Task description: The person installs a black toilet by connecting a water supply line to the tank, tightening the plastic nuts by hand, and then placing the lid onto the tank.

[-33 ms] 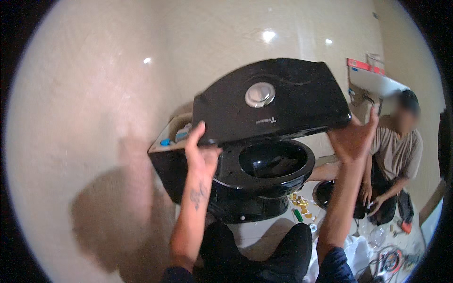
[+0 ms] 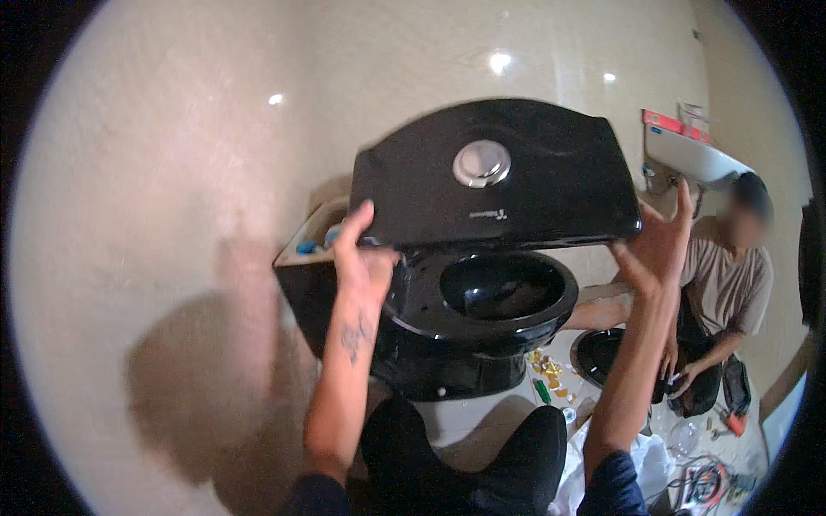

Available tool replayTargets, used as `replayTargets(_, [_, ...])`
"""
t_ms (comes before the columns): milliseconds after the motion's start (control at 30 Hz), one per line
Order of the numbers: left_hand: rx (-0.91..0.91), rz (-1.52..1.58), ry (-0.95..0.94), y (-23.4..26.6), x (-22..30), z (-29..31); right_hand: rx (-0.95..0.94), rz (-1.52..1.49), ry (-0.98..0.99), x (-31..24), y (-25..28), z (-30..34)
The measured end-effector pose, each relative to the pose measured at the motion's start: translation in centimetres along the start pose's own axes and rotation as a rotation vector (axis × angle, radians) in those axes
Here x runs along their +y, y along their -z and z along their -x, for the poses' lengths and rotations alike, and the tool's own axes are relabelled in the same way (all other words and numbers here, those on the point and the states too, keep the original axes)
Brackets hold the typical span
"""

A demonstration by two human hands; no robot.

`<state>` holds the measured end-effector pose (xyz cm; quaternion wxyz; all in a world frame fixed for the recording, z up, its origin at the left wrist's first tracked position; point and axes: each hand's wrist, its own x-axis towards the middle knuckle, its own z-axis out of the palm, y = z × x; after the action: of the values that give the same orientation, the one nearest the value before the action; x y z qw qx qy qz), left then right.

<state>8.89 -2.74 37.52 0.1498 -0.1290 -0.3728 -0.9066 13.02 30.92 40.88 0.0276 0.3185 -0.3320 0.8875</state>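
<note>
A black toilet tank lid [image 2: 413,198] with a round silver flush button [image 2: 482,163] is held up between my two hands. My left hand [image 2: 363,258] grips its left end, with the thumb on top and the fingers underneath. At the right end, my right hand [image 2: 656,249] supports the lid's corner with the thumb raised and the fingers partly hidden beneath. Below the lid stands the black toilet [image 2: 465,370], its bowl uncovered. The open tank [image 2: 301,275] at its left shows a pale rim and a blue part [image 2: 306,247] inside.
A person [image 2: 731,275] sits on the floor at the right, beside a black toilet seat [image 2: 594,357]. A white sink [image 2: 688,155] hangs on the wall behind. Yellow scraps [image 2: 551,370], a green object [image 2: 541,391], a white plastic bag [image 2: 645,464] and cables [image 2: 705,482] lie on the floor.
The lid has tilted slightly, its right end dropping a little and its left end rising. Both hands keep hold of it. The view has shifted slightly.
</note>
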Motion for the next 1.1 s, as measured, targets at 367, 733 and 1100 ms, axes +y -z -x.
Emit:
replayTargets(367, [-0.438, -0.652, 0.097, -3.9, 18.2, -13.5, 0.167, -0.159, -0.064, 12.4, -6.0, 0.9])
replayTargets(733, [-0.379, -1.825, 0.185, 0.7, 17.0, -27.8, 0.207, -0.141, -0.323, 25.3, -12.8, -0.2])
replayTargets(1100, [-0.149, -1.852, 0.345, 5.0, 17.9, -35.2, 0.081, -0.169, -0.449, 31.6, -15.2, -6.0])
